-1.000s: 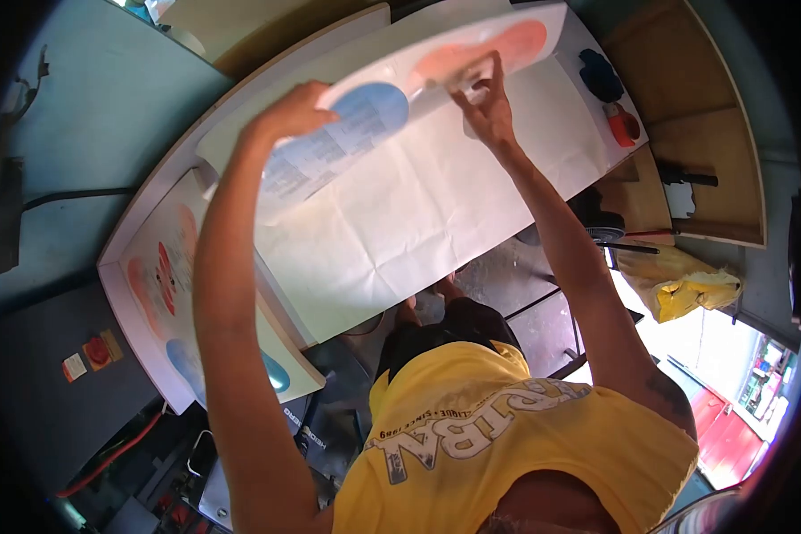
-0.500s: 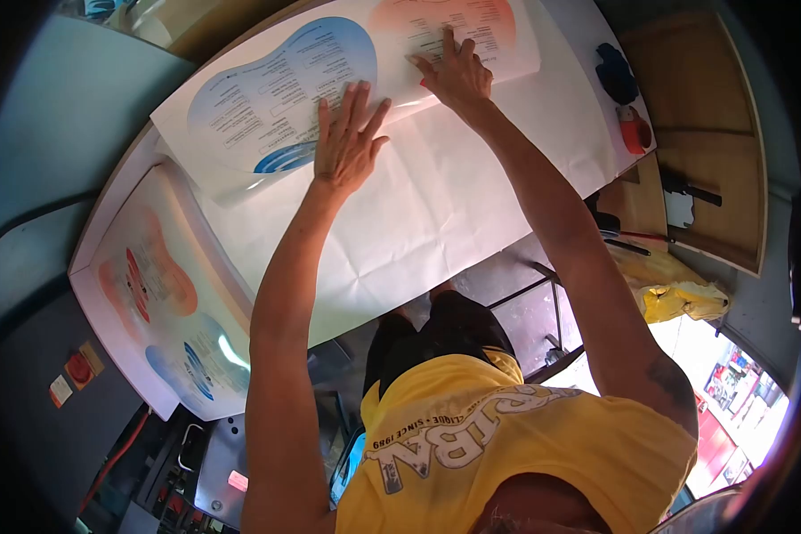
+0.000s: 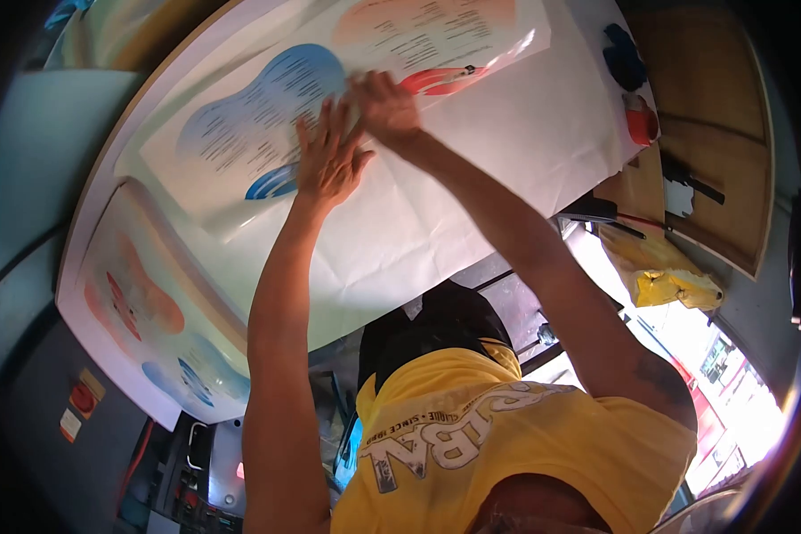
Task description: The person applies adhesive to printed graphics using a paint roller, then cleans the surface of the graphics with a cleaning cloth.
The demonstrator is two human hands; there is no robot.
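Observation:
A glossy printed sheet [image 3: 231, 187] with a blue rounded shape and an orange-pink one, both carrying lines of text, lies over a large creased white sheet [image 3: 418, 214]. My left hand [image 3: 329, 165], fingers spread, rests palm down around the lower edge of the blue print. Close beside its fingertips is my right hand [image 3: 387, 111], slightly blurred, with its fingers stretched over the printed sheet between the two shapes. Neither hand grips anything visible. Parts of the blue print are hidden under my hands.
Another print [image 3: 142, 311] with similar shapes hangs over the table's left end. A red-orange roll [image 3: 639, 120] and a dark blue object [image 3: 624, 58] sit at the right edge. A yellow bag [image 3: 676, 287] and wooden panel [image 3: 716, 133] are further right.
My right hand has moved left from the orange-pink print toward my left hand, uncovering a red design. My left hand stays on the blue print, slightly lower in view.

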